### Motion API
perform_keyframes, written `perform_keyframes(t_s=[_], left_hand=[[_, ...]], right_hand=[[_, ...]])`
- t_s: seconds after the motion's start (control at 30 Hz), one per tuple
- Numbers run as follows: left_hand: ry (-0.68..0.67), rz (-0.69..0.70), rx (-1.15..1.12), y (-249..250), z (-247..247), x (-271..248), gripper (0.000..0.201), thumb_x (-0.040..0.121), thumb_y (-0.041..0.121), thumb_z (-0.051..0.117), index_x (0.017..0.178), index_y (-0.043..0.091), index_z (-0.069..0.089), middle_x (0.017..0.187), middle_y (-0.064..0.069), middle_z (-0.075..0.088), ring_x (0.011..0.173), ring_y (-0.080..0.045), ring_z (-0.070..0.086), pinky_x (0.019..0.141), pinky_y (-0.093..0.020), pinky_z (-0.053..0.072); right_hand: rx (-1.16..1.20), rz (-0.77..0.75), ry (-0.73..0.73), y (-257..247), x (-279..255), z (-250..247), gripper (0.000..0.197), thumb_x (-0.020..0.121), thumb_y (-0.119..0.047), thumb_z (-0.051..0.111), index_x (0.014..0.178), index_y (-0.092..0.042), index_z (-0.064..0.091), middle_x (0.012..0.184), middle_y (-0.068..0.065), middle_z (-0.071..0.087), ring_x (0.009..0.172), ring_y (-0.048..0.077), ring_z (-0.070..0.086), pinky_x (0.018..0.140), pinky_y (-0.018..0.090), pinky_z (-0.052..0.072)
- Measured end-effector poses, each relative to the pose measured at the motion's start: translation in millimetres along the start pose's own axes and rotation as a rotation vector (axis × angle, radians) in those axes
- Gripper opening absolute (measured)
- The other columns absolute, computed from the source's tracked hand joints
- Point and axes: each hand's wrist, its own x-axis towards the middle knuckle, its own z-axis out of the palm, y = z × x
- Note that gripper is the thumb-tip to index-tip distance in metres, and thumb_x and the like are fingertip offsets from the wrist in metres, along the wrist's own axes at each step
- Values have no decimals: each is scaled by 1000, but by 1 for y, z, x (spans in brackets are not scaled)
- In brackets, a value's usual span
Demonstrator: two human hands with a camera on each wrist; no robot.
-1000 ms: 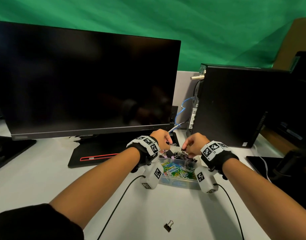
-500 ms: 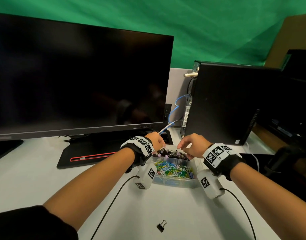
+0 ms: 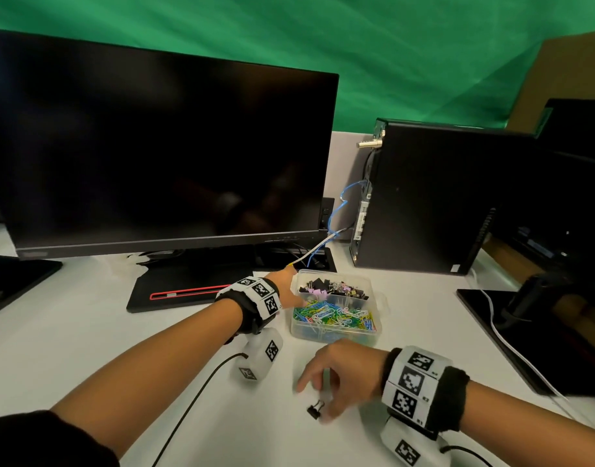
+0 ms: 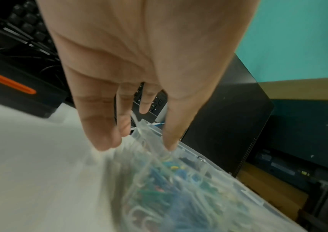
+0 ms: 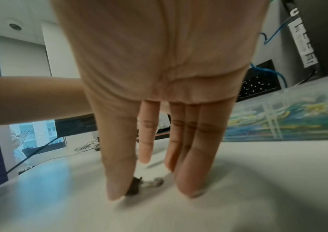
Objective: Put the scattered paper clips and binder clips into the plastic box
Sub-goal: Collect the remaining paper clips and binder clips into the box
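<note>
A clear plastic box [image 3: 333,333] stands mid-desk. Its far compartment holds black and pink binder clips [image 3: 333,288]; its near one holds coloured paper clips [image 3: 336,315]. My left hand [image 3: 293,291] is at the box's left wall, fingers straight. In the left wrist view the left hand [image 4: 137,146] has its thumb over the box rim [image 4: 190,150] and its fingers outside. A lone black binder clip [image 3: 315,409] lies on the desk near me. My right hand [image 3: 314,399] reaches down over it with straight fingers. In the right wrist view the binder clip [image 5: 137,186] lies between thumb and fingers, against the thumb.
A large dark monitor [image 3: 161,156] on a black stand [image 3: 188,291] fills the back left. A black computer tower [image 3: 434,197] with blue cables [image 3: 343,203] stands back right. A second monitor base [image 3: 525,332] and a white cable [image 3: 511,345] lie at the right.
My right hand left the box and came back toward me, down to the lone binder clip. My left hand dropped from above the box to its left wall.
</note>
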Motion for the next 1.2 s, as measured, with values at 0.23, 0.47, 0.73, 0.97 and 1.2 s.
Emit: perform_keyframes(t_s=[0.23,0.47,0.73,0.97,1.2], left_hand=[[-7,-45,-183,-8,6,-7,64,86,23,65,140,15,31,125,-15,58,82,-24,66,84,-41,58],[20,-43,-220,-10,10,-9,56,87,18,64,137,15,41,130,-12,56,97,-26,68,87,-39,56],[30,-40,-228,-19,12,-31,56,85,19,66,136,13,43,126,-12,59,104,-28,65,92,-40,54],[-30,-30,-319,-28,14,-66,54,86,15,64,135,13,40,105,-12,65,68,-20,64,82,-39,58],[-93,-32,-303,-36,13,-90,59,85,17,66,136,16,37,108,-17,68,78,-26,66,84,-45,57]], right_hand=[[37,10,41,-9,5,12,12,72,-15,75,83,-12,73,83,9,74,63,10,60,69,20,50],[-43,57,45,-14,1,8,15,71,-6,68,85,-9,73,87,8,74,54,-3,50,60,8,41],[54,72,312,-13,-2,-37,14,72,2,67,79,-10,71,67,-16,58,60,-12,56,59,1,39],[165,288,633,13,34,-80,23,73,5,64,80,-16,68,76,-2,63,68,12,60,72,28,57],[242,324,517,5,77,-68,32,81,0,60,64,-26,61,81,5,66,70,24,68,74,33,60]])
